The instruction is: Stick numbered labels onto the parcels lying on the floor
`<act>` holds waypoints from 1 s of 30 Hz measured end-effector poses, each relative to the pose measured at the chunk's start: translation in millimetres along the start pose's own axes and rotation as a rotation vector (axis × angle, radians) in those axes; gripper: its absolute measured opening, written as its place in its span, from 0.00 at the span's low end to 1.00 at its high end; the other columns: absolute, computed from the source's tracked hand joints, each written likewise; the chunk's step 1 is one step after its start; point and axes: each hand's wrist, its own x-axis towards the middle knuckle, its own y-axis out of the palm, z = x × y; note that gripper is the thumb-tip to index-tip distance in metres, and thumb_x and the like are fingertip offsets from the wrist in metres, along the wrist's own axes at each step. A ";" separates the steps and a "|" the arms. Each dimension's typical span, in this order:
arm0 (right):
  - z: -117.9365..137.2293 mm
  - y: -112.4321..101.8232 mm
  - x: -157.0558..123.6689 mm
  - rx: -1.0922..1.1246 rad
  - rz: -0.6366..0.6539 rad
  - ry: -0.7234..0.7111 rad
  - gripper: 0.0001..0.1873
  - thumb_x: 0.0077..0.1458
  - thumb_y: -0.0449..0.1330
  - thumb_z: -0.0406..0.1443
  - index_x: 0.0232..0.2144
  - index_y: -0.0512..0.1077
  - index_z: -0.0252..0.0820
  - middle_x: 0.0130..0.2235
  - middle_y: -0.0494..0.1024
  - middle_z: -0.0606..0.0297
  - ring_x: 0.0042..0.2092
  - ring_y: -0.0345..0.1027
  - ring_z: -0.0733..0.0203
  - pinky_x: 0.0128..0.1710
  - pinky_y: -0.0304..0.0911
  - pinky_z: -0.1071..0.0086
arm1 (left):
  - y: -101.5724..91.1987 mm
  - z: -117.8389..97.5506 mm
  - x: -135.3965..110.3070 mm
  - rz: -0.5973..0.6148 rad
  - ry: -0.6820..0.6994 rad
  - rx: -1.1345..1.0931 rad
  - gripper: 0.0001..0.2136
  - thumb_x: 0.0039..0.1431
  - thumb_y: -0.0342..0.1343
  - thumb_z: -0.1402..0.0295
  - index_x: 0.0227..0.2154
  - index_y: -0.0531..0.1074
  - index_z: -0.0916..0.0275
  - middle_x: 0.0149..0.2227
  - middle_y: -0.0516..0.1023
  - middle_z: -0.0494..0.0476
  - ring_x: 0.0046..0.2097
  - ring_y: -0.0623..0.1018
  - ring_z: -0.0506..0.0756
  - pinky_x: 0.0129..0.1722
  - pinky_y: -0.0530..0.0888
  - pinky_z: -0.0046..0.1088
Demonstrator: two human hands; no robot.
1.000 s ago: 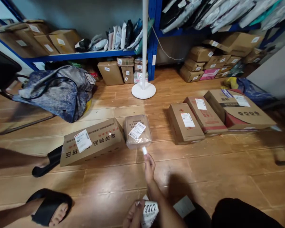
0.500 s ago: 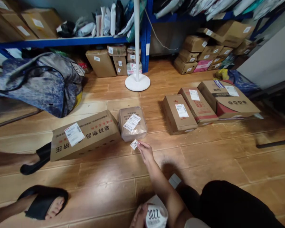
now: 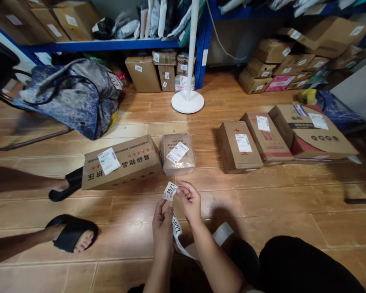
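My right hand (image 3: 190, 202) pinches the right edge of a small white number label (image 3: 170, 190) printed 3021. My left hand (image 3: 163, 224) is closed just below it, its fingertips at the label's lower edge. A white strip of labels (image 3: 177, 226), with 3022 on it, runs down from my left fingers and curls between my forearms. Just beyond my hands lies a small plastic-wrapped carton (image 3: 178, 148) with a shipping label. To its left, a longer cardboard box (image 3: 131, 169) with printed characters almost touches it.
Three labelled boxes, the nearest a brown carton (image 3: 232, 152), stand in a row at right. A white pole base (image 3: 187, 101) is ahead, before blue shelving (image 3: 110, 53) with parcels. At left are another person's sandalled feet (image 3: 76, 234) and a large blue-grey bag (image 3: 76, 97).
My left hand has risen with the label strip to meet my right hand, which has moved slightly down. The label now faces up, showing 3021. The view has shifted left.
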 end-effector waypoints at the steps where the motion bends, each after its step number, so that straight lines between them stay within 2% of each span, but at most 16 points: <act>1: -0.5 1.3 -2.2 -0.001 0.008 0.010 0.16 0.50 0.65 0.39 0.41 0.72 0.42 0.32 0.78 0.65 0.36 0.73 0.61 0.38 0.68 0.68 | -0.5 0.1 2.0 -0.029 -0.006 -0.038 0.24 0.47 0.60 0.52 0.44 0.67 0.61 0.17 0.62 0.40 0.17 0.59 0.44 0.18 0.57 0.19; 4: -5.7 -1.1 -0.7 -0.088 0.054 0.016 0.17 0.49 0.65 0.42 0.41 0.72 0.42 0.32 0.78 0.64 0.33 0.73 0.62 0.34 0.68 0.70 | -4.9 0.2 2.7 -0.109 -0.001 -0.091 0.19 0.46 0.60 0.53 0.36 0.67 0.61 0.21 0.67 0.43 0.20 0.63 0.45 0.21 0.60 0.19; 7: -12.1 -12.5 8.7 -0.244 0.205 0.087 0.20 0.50 0.63 0.48 0.40 0.74 0.41 0.37 0.78 0.61 0.34 0.72 0.62 0.30 0.66 0.73 | -11.2 -0.4 -3.4 -0.121 0.036 0.033 0.18 0.49 0.57 0.53 0.36 0.69 0.61 0.23 0.71 0.46 0.23 0.65 0.47 0.22 0.62 0.20; 9: -15.2 -21.7 13.6 -0.146 0.373 0.240 0.28 0.50 0.57 0.56 0.39 0.75 0.39 0.36 0.77 0.60 0.32 0.70 0.62 0.26 0.65 0.73 | -15.5 -0.7 -8.5 -0.112 0.033 0.140 0.18 0.51 0.56 0.52 0.36 0.70 0.61 0.22 0.69 0.45 0.22 0.64 0.47 0.21 0.61 0.21; 11: -17.9 -29.2 14.7 0.072 0.484 0.375 0.32 0.46 0.57 0.60 0.37 0.75 0.38 0.30 0.76 0.62 0.26 0.66 0.65 0.20 0.60 0.74 | -19.5 -0.9 -11.5 -0.109 0.026 0.239 0.18 0.51 0.54 0.51 0.36 0.71 0.61 0.19 0.65 0.44 0.20 0.62 0.48 0.20 0.59 0.22; 13: -23.1 -33.5 13.9 0.180 0.492 0.408 0.26 0.39 0.67 0.54 0.31 0.73 0.38 0.26 0.74 0.66 0.21 0.61 0.70 0.18 0.54 0.77 | -22.2 -0.9 -12.1 -0.105 0.046 0.333 0.17 0.53 0.52 0.53 0.36 0.72 0.61 0.19 0.65 0.45 0.22 0.63 0.49 0.22 0.61 0.22; 14: -27.7 -34.5 14.2 0.154 0.478 0.398 0.22 0.37 0.70 0.49 0.28 0.72 0.39 0.24 0.73 0.69 0.20 0.59 0.71 0.17 0.52 0.78 | -22.8 -0.5 -12.1 -0.094 0.056 0.388 0.17 0.54 0.50 0.53 0.37 0.73 0.61 0.19 0.66 0.46 0.23 0.65 0.50 0.23 0.61 0.23; 15: -34.0 -35.1 15.8 0.075 0.451 0.369 0.20 0.35 0.72 0.46 0.25 0.71 0.39 0.22 0.72 0.70 0.19 0.57 0.72 0.17 0.50 0.78 | -22.8 0.5 -12.5 -0.069 0.055 0.447 0.19 0.55 0.48 0.53 0.39 0.73 0.61 0.19 0.66 0.47 0.23 0.66 0.51 0.23 0.61 0.23; 17: -51.8 -35.0 25.1 -0.143 0.337 0.271 0.19 0.34 0.71 0.45 0.21 0.70 0.39 0.18 0.69 0.72 0.19 0.57 0.71 0.18 0.52 0.76 | -21.1 5.3 -15.4 0.009 0.019 0.575 0.24 0.57 0.47 0.53 0.50 0.69 0.63 0.17 0.65 0.46 0.22 0.67 0.52 0.23 0.60 0.25; 19: -74.1 -34.0 43.3 -0.324 0.146 0.159 0.20 0.34 0.70 0.48 0.21 0.70 0.39 0.18 0.68 0.71 0.21 0.59 0.68 0.21 0.56 0.74 | -17.8 14.4 -21.0 0.090 -0.021 0.679 0.34 0.58 0.46 0.53 0.62 0.53 0.70 0.14 0.61 0.43 0.21 0.67 0.54 0.21 0.58 0.26; 21: -95.6 -32.0 67.9 -0.412 -0.058 0.086 0.20 0.40 0.65 0.50 0.23 0.69 0.40 0.21 0.69 0.70 0.25 0.61 0.66 0.26 0.59 0.72 | -14.1 26.0 -24.1 0.145 -0.018 0.716 0.40 0.58 0.46 0.53 0.64 0.39 0.75 0.14 0.61 0.42 0.20 0.68 0.54 0.21 0.58 0.26; 23: -111.4 -30.0 92.8 -0.466 -0.210 0.050 0.19 0.46 0.60 0.51 0.27 0.68 0.40 0.24 0.71 0.68 0.29 0.62 0.64 0.30 0.61 0.71 | -10.1 36.1 -16.1 0.161 -0.014 0.712 0.39 0.58 0.46 0.51 0.64 0.41 0.72 0.15 0.64 0.43 0.21 0.70 0.55 0.22 0.60 0.26; 25: -118.7 -31.5 111.3 -0.533 -0.317 0.029 0.19 0.49 0.57 0.50 0.30 0.67 0.39 0.27 0.72 0.65 0.30 0.64 0.62 0.33 0.63 0.68 | -5.0 40.4 9.3 0.139 -0.007 0.732 0.36 0.58 0.45 0.49 0.62 0.51 0.70 0.19 0.71 0.49 0.25 0.73 0.57 0.26 0.65 0.28; 27: -117.0 -41.5 121.0 -0.605 -0.376 0.013 0.20 0.47 0.58 0.51 0.31 0.65 0.39 0.27 0.72 0.63 0.30 0.65 0.60 0.34 0.64 0.64 | 1.8 37.2 51.6 0.094 0.043 0.773 0.32 0.58 0.45 0.50 0.58 0.59 0.71 0.31 0.79 0.62 0.37 0.78 0.60 0.37 0.70 0.32; 29: -106.9 -61.8 125.6 -0.685 -0.405 -0.026 0.23 0.45 0.60 0.52 0.32 0.64 0.40 0.29 0.72 0.61 0.31 0.66 0.55 0.33 0.64 0.60 | 10.0 29.3 102.3 0.064 0.096 0.782 0.27 0.59 0.46 0.53 0.54 0.64 0.69 0.49 0.75 0.71 0.53 0.73 0.62 0.50 0.67 0.33; 30: -99.3 -74.1 128.3 -0.727 -0.402 -0.060 0.24 0.43 0.61 0.53 0.32 0.64 0.40 0.30 0.73 0.59 0.33 0.66 0.53 0.34 0.64 0.58 | 14.1 25.5 127.1 0.067 0.102 0.773 0.26 0.58 0.47 0.53 0.52 0.67 0.67 0.52 0.73 0.71 0.56 0.70 0.63 0.53 0.65 0.35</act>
